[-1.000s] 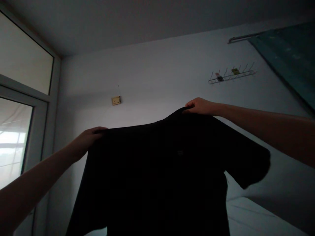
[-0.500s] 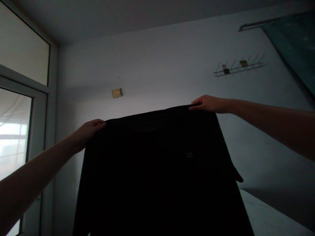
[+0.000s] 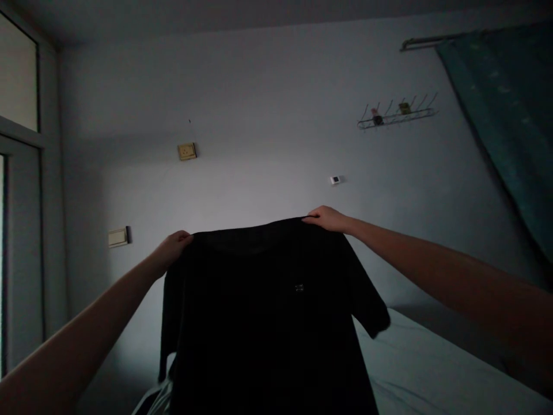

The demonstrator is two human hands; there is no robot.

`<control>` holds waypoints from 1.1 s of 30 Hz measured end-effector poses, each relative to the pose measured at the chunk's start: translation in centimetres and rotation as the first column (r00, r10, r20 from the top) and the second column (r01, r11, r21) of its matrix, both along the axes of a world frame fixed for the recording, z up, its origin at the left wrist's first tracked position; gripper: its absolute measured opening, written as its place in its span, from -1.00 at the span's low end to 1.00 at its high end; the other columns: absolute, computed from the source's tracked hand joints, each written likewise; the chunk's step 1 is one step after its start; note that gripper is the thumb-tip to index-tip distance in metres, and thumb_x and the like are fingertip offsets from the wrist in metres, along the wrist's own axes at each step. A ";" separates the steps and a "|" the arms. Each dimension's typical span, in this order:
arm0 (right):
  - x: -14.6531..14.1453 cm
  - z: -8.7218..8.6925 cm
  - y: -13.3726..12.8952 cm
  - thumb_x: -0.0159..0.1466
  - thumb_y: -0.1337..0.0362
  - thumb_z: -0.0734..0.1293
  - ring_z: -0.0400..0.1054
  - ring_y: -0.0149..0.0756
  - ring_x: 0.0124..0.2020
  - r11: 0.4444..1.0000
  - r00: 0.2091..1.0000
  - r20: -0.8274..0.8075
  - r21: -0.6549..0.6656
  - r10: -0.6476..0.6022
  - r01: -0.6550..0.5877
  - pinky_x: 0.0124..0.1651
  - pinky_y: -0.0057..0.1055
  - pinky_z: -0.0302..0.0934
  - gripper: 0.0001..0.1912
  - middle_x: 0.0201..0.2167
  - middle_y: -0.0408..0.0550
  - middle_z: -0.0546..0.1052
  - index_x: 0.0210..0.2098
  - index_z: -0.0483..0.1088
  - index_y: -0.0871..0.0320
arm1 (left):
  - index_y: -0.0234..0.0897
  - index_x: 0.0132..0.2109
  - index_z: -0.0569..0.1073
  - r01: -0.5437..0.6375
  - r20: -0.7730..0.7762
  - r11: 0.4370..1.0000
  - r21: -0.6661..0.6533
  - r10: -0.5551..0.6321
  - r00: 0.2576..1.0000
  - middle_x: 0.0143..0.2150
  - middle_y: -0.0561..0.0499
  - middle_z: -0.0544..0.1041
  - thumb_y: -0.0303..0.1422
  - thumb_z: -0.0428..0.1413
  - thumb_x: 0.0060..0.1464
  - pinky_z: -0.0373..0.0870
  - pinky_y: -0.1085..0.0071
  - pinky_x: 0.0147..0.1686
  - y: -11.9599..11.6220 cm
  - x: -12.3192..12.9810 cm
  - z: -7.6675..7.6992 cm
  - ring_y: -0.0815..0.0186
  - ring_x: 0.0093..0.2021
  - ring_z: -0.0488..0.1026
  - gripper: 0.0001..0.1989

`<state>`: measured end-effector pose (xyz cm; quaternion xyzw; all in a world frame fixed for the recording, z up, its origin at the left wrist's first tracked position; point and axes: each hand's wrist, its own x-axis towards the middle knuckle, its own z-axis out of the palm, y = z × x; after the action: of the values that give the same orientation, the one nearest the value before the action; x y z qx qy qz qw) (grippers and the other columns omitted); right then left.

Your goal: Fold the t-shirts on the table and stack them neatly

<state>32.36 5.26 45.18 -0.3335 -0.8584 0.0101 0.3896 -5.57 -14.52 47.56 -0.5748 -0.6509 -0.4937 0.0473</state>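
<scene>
A black short-sleeved shirt (image 3: 268, 323) hangs upright and spread out in front of me, with a small light logo on its upper right part. My left hand (image 3: 175, 246) pinches the shirt at its upper left shoulder. At the upper right shoulder, my right hand (image 3: 325, 219) grips the cloth between thumb and fingers. The neckline stretches between both hands, and the sleeves dangle at the sides. The shirt's lower end runs out of view.
Behind the shirt at the lower right lies a bed with a pale sheet (image 3: 432, 357). The wall bears a socket (image 3: 187, 151), a switch (image 3: 117, 237) and a hook rack (image 3: 397, 118). A green curtain (image 3: 505, 115) hangs at right, a door frame (image 3: 26, 230) stands left.
Both hands and the shirt are lower in view and farther away. The right sleeve now hangs unfolded, and more of the bed shows. The view has shifted to the right.
</scene>
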 end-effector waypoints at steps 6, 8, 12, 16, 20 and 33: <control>0.8 -1.4 0.1 0.12 -0.04 0.37 0.34 -0.32 -0.39 0.957 0.965 -0.122 -0.153 0.231 -0.248 -0.31 -0.38 0.19 -0.63 -0.41 -0.07 0.52 -0.33 0.48 0.16 | -0.22 -0.33 0.52 0.092 -0.054 0.991 -0.094 -0.097 0.994 -0.43 0.03 0.55 0.02 0.16 -0.18 0.38 0.38 -0.38 -0.9 0.1 -0.9 0.25 -0.39 0.45 -0.60; 1.2 -1.9 -0.1 0.12 -0.08 0.36 0.30 -0.35 -0.45 0.954 0.970 -0.106 -0.188 0.219 -0.236 -0.37 -0.39 0.17 -0.60 -0.47 -0.10 0.48 -0.38 0.47 0.17 | -0.20 -0.34 0.53 0.105 -0.083 0.979 -0.173 -0.121 0.989 -0.42 0.03 0.57 0.02 0.19 -0.22 0.40 0.37 -0.36 -1.2 -0.6 -1.0 0.23 -0.37 0.47 -0.60; 1.2 -2.3 -0.2 0.15 -0.12 0.32 0.12 -0.43 -0.59 0.974 0.988 -0.035 -0.166 0.148 -0.152 -0.49 -0.42 0.02 -0.55 -0.65 -0.21 0.29 -0.55 0.36 0.15 | -0.20 -0.35 0.50 0.066 -0.134 0.980 -0.187 -0.092 0.987 -0.48 0.04 0.53 0.06 0.15 -0.21 0.36 0.38 -0.43 -1.1 -1.7 -1.4 0.25 -0.44 0.44 -0.57; 0.5 -2.3 0.1 0.21 -0.16 0.25 0.06 -0.45 -0.62 0.986 0.993 -0.059 -0.126 0.106 -0.113 -0.51 -0.41 -0.04 -0.49 -0.68 -0.23 0.20 -0.60 0.28 0.13 | -0.20 -0.34 0.44 -0.033 -0.161 0.998 -0.048 0.025 0.987 -0.50 0.06 0.49 0.09 0.06 -0.17 0.29 0.43 -0.50 -0.7 -1.6 -1.7 0.29 -0.48 0.40 -0.55; 0.3 -2.6 0.8 0.17 -0.17 0.29 0.06 -0.45 -0.64 0.975 0.989 -0.029 -0.162 0.147 -0.150 -0.53 -0.42 -0.03 -0.48 -0.70 -0.25 0.20 -0.62 0.29 0.14 | -0.20 -0.36 0.45 -0.058 -0.190 0.997 -0.051 0.047 0.981 -0.51 0.05 0.49 0.10 0.04 -0.17 0.27 0.43 -0.51 -0.6 -1.8 -2.2 0.27 -0.49 0.39 -0.54; 0.7 -3.4 0.9 0.21 -0.06 0.29 0.13 -0.41 -0.57 0.987 0.991 -0.020 -0.091 0.134 -0.135 -0.44 -0.40 0.00 -0.58 -0.66 -0.22 0.28 -0.55 0.35 0.15 | -0.16 -0.41 0.50 -0.036 -0.272 0.997 -0.061 0.019 0.962 -0.52 0.06 0.50 0.07 0.08 -0.16 0.28 0.39 -0.43 -0.5 -2.4 -2.9 0.23 -0.45 0.41 -0.61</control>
<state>33.05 6.20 41.82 -0.2923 -0.8748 0.0783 0.3782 -7.96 -15.00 44.67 -0.6290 -0.6621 -0.3882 0.1239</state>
